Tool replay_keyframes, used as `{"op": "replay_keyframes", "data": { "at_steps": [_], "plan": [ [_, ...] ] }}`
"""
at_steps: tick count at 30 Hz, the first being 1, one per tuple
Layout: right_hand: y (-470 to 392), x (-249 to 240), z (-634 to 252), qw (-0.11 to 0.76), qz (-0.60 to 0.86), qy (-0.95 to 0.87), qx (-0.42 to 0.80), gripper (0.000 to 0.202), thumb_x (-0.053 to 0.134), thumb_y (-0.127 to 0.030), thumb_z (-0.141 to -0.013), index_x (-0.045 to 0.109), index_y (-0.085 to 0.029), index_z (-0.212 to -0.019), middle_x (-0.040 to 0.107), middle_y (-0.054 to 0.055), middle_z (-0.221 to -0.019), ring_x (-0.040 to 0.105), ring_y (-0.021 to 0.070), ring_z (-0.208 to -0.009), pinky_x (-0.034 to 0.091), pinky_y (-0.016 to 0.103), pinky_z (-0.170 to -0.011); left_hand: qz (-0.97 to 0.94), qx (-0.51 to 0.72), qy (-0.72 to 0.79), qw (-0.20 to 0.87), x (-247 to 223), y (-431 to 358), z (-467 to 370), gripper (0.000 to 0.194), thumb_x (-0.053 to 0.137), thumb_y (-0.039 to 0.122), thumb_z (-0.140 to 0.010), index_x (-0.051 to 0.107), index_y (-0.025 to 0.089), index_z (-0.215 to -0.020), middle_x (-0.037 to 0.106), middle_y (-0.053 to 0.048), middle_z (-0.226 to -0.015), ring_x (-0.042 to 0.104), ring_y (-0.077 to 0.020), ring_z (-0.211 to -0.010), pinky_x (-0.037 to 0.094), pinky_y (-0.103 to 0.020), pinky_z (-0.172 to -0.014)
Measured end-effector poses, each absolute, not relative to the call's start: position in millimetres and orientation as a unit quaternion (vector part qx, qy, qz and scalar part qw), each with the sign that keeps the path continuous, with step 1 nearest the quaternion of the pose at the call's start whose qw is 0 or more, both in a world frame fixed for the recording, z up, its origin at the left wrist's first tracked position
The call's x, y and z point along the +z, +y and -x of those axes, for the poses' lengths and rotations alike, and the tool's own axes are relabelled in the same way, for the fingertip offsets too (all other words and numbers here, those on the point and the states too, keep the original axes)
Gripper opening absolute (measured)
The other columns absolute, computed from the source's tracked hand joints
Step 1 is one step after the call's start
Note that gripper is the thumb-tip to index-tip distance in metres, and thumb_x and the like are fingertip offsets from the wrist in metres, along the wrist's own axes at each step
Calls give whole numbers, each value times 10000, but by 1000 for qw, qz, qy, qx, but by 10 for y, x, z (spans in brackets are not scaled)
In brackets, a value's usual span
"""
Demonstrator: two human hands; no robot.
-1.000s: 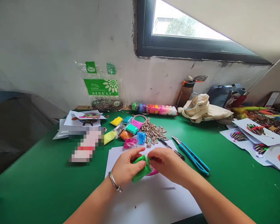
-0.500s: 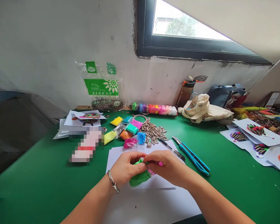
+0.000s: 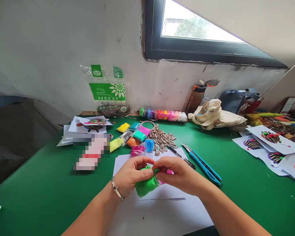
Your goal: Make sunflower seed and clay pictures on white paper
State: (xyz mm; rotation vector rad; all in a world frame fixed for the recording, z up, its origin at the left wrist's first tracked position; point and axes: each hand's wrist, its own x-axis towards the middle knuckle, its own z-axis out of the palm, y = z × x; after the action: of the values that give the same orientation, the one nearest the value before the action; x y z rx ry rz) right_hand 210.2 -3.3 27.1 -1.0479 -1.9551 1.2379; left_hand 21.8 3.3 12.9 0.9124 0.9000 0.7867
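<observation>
A plastic packet of green modelling clay (image 3: pixel 146 186) is held over the white paper (image 3: pixel 162 213). My left hand (image 3: pixel 135 173) is closed on the packet, thumb in front and fingers behind. My right hand (image 3: pixel 174 170) pinches at the packet's upper right edge, its fingertips close to my left fingertips. Some pink material (image 3: pixel 169 171) shows by my right fingers; whether it is held or lies behind them I cannot tell. Beyond my hands lie several packets of coloured clay (image 3: pixel 139 135), a heap of sunflower seeds (image 3: pixel 162 139), a black pen (image 3: pixel 174 150) and a blue utility knife (image 3: pixel 204 165).
A bag of sunflower seeds (image 3: pixel 110 95) leans on the wall, beside a row of coloured clay (image 3: pixel 164 114). Farther right are a brown bottle (image 3: pixel 195 98) and a cloth bag (image 3: pixel 211 116). Seed pictures on paper lie left (image 3: pixel 73 126) and right (image 3: pixel 255 144).
My hands have shifted slightly at the green clay packet, and the right fingertips have parted a little from the left ones. The other things on the table stay where they were.
</observation>
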Motion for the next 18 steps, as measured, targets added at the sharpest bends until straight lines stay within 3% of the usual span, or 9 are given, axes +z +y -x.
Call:
{"op": "replay_keyframes", "data": {
  "at_steps": [7, 18],
  "plan": [
    [-68, 268, -2057, 295, 421, -775, 369, 157, 542, -87, -781, 659, -179, -731, 568, -27, -665, 464, 87, -615, 354, 195, -563, -409, 327, 391, 756, 141, 42, -203, 394, 862, 261, -554, 707, 163, -903, 690, -45, -878, 620, -157, -782, 493, -252, -719],
    [-37, 244, -2096, 338, 398, -703, 482, 171, 554, -109, -770, 673, -177, -872, 614, 2, -761, 515, 109, -667, 416, 213, -603, -420, 381, 409, 715, 120, 65, -219, 350, 848, 273, -565, 715, 160, -869, 680, -39, -831, 609, -149, -710, 485, -254, -659]
  ]
}}
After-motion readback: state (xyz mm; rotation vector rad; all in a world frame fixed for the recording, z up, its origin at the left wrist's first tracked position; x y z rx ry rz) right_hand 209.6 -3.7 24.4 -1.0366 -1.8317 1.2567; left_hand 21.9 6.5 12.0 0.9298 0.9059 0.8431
